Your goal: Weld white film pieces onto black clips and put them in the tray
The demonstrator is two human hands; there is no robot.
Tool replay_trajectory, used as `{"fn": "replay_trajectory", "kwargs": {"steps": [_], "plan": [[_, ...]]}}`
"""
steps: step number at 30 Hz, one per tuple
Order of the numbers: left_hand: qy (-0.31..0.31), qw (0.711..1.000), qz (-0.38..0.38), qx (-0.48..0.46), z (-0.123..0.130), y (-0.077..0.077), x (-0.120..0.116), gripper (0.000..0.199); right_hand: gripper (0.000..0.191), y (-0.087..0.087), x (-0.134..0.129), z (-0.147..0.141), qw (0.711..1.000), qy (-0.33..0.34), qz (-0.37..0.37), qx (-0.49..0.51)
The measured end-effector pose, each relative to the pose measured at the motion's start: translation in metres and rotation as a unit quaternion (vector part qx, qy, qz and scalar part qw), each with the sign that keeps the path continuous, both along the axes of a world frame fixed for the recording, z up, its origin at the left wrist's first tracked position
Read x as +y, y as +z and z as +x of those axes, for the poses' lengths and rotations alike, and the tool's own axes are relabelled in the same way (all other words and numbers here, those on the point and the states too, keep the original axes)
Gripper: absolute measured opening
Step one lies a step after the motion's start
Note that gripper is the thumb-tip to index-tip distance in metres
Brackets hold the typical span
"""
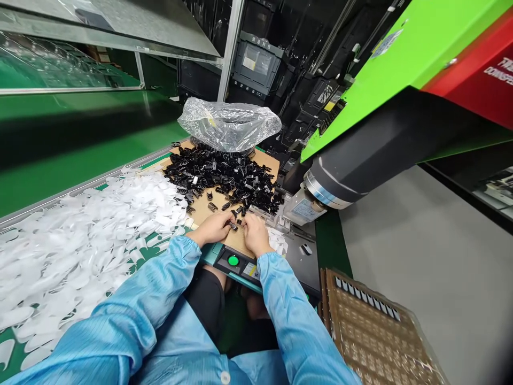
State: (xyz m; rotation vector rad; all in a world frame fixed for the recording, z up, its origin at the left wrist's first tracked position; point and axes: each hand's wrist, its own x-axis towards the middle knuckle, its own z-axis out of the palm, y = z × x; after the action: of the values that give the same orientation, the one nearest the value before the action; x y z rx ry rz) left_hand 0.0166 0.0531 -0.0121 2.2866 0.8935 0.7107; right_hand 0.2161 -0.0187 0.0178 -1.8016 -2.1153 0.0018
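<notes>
My left hand (pixel 214 228) is closed, with a small black plastic part (pixel 233 227) at its fingertips. Facing it across a short gap, my right hand (pixel 255 233) is also closed, its thumb and fingers pinched at another small black piece (pixel 239 221). Both hands are over a brown cardboard sheet (pixel 202 212). Just beyond them spreads a heap of black plastic parts (pixel 224 171), several lying loose near my fingers. Below the hands, a control panel has a green round button (pixel 233 260).
White thin plastic pieces (pixel 100 240) cover the left bench. A clear plastic bag (pixel 230 125) lies behind the black heap. At right stands a green and red machine (pixel 385 59) with a metal head (pixel 302 208). Brown trays (pixel 372 326) are stacked lower right.
</notes>
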Motion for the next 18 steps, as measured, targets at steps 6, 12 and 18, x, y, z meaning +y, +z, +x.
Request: {"fn": "replay_trajectory", "kwargs": {"steps": [6,12,18], "plan": [[-0.015,0.999,-0.017,-0.044,-0.01,-0.004,0.007,0.019,0.027,-0.004,-0.008,0.009,1.0,-0.01,-0.008,0.011],[-0.035,0.997,0.008,-0.062,-0.006,-0.009,0.007,0.028,0.027,0.0,-0.018,0.0,0.996,-0.089,-0.01,0.016],[-0.041,0.996,0.057,-0.049,0.005,-0.013,0.002,0.04,0.035,0.001,-0.022,-0.023,0.992,-0.088,-0.083,-0.023]]}}
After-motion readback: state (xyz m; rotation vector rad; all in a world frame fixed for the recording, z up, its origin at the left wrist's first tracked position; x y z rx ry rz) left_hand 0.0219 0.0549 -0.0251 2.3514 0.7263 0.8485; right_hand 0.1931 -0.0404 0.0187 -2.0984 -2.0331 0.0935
